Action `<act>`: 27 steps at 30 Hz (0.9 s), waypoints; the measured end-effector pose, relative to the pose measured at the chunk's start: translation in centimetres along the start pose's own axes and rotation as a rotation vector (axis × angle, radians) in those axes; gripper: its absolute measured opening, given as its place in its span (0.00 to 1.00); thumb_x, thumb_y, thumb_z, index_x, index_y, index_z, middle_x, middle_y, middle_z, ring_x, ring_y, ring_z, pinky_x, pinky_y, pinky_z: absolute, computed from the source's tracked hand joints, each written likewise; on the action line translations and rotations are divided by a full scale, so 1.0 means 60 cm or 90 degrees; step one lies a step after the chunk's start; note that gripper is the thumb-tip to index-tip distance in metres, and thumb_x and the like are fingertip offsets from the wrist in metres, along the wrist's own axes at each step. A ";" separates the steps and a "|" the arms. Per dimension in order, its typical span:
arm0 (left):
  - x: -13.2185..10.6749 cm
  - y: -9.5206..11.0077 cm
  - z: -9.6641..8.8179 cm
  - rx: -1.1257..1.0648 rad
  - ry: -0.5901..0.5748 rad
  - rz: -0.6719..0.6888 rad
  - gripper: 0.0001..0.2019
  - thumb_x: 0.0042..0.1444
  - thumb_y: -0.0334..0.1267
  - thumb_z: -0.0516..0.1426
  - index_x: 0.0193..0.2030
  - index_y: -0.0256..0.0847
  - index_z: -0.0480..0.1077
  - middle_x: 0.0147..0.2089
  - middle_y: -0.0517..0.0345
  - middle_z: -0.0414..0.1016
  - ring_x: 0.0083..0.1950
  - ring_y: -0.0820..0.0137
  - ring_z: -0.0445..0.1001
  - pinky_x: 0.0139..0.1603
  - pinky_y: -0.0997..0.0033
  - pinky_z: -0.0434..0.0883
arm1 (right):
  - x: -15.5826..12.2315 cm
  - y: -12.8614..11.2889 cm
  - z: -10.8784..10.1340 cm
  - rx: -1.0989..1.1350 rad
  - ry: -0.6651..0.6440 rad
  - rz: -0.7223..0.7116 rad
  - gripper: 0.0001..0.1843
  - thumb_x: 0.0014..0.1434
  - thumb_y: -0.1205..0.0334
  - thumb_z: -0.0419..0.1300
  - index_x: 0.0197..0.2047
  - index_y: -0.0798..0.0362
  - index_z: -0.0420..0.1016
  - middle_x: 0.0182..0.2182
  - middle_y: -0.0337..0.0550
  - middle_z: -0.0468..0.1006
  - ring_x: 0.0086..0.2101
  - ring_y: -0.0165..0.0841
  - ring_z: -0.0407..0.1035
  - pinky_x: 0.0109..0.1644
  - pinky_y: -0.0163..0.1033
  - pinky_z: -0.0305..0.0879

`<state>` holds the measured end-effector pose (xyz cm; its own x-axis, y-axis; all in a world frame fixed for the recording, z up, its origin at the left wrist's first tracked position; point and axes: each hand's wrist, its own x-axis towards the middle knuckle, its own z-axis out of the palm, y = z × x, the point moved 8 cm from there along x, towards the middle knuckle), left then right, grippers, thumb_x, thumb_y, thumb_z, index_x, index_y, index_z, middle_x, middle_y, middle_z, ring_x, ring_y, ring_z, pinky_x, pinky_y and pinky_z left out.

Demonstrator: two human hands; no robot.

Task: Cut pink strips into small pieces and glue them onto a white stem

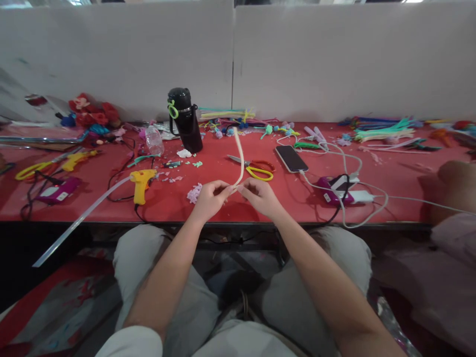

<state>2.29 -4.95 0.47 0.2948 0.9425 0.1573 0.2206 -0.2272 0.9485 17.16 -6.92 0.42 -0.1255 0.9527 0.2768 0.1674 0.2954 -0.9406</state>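
Pinching cream pipe cleaner (pixel 241 154) between left hand (pixel 211 199) and right hand (pixel 261 198). Lower end looks bent already; long upper stretch stands free, apparently unworked.

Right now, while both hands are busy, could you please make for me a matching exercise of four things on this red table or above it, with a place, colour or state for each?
Column one
1. pale strip
2. glue gun nearest the hands
3. flask
4. phone

Column two
A. black, standing near the partition
B. lying with its dark screen up
C. held in the left hand and right hand
D. yellow, with a long clear stick at its back

Right pairs: 1-C, 2-D, 3-A, 4-B
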 end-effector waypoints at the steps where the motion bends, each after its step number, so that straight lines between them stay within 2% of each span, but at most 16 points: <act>1: -0.001 0.003 0.001 0.004 0.000 0.012 0.12 0.57 0.45 0.62 0.34 0.36 0.76 0.25 0.60 0.72 0.25 0.75 0.68 0.29 0.74 0.66 | 0.000 0.000 -0.002 0.002 0.011 0.003 0.21 0.57 0.42 0.62 0.27 0.52 0.69 0.21 0.36 0.68 0.23 0.28 0.62 0.28 0.36 0.58; 3: -0.005 0.018 0.001 0.038 0.013 0.073 0.11 0.58 0.44 0.61 0.33 0.36 0.76 0.26 0.59 0.73 0.27 0.74 0.68 0.30 0.74 0.67 | 0.001 0.006 -0.004 0.034 0.026 0.027 0.19 0.55 0.45 0.63 0.25 0.51 0.68 0.18 0.34 0.66 0.21 0.27 0.59 0.26 0.36 0.55; 7: -0.025 0.064 0.008 0.194 0.048 0.279 0.11 0.62 0.41 0.57 0.35 0.37 0.76 0.31 0.55 0.74 0.32 0.73 0.69 0.35 0.73 0.67 | -0.001 0.027 -0.004 0.145 0.051 0.123 0.16 0.51 0.51 0.65 0.22 0.51 0.67 0.15 0.31 0.60 0.18 0.25 0.53 0.23 0.35 0.50; 9: -0.030 0.070 0.009 0.219 0.056 0.313 0.10 0.63 0.40 0.57 0.35 0.37 0.75 0.32 0.55 0.74 0.32 0.73 0.69 0.35 0.73 0.67 | -0.003 0.031 -0.003 0.176 0.055 0.141 0.17 0.50 0.51 0.66 0.22 0.51 0.67 0.15 0.31 0.61 0.18 0.25 0.54 0.22 0.34 0.50; 12: -0.020 0.050 0.001 0.144 0.048 0.215 0.10 0.61 0.41 0.58 0.35 0.37 0.75 0.31 0.56 0.75 0.31 0.74 0.70 0.34 0.73 0.67 | -0.002 0.021 -0.003 0.164 0.046 0.105 0.18 0.50 0.47 0.68 0.26 0.52 0.72 0.17 0.33 0.66 0.20 0.26 0.59 0.24 0.34 0.55; 16: -0.009 0.026 0.001 0.040 0.003 0.083 0.11 0.60 0.43 0.58 0.33 0.37 0.75 0.26 0.60 0.72 0.27 0.75 0.69 0.32 0.74 0.66 | 0.001 0.008 -0.005 0.132 0.041 0.054 0.20 0.51 0.43 0.68 0.28 0.52 0.73 0.19 0.35 0.70 0.21 0.26 0.62 0.27 0.35 0.59; 20: -0.006 0.020 0.003 -0.013 -0.025 0.035 0.11 0.58 0.42 0.60 0.30 0.37 0.74 0.24 0.62 0.71 0.26 0.75 0.69 0.31 0.74 0.68 | 0.000 -0.002 -0.008 0.111 0.048 0.032 0.21 0.52 0.41 0.68 0.29 0.52 0.74 0.20 0.35 0.69 0.22 0.26 0.61 0.28 0.36 0.60; 24: -0.005 0.011 0.008 -0.041 -0.057 0.003 0.13 0.55 0.46 0.63 0.31 0.37 0.76 0.26 0.61 0.73 0.26 0.75 0.69 0.31 0.74 0.68 | -0.002 -0.006 -0.009 0.099 0.057 0.021 0.23 0.51 0.38 0.67 0.29 0.51 0.73 0.21 0.35 0.69 0.22 0.27 0.60 0.28 0.36 0.60; 27: -0.006 0.012 0.003 -0.015 -0.034 0.026 0.13 0.55 0.47 0.63 0.31 0.37 0.76 0.26 0.59 0.74 0.27 0.75 0.69 0.31 0.73 0.68 | -0.002 -0.001 -0.009 0.095 0.056 0.022 0.23 0.51 0.39 0.67 0.28 0.51 0.73 0.20 0.35 0.68 0.22 0.27 0.60 0.28 0.36 0.59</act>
<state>2.51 -5.50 1.06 0.3526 0.9181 0.1809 0.1861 -0.2583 0.9480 17.66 -7.01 0.57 -0.0350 0.9667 0.2536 0.0222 0.2544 -0.9668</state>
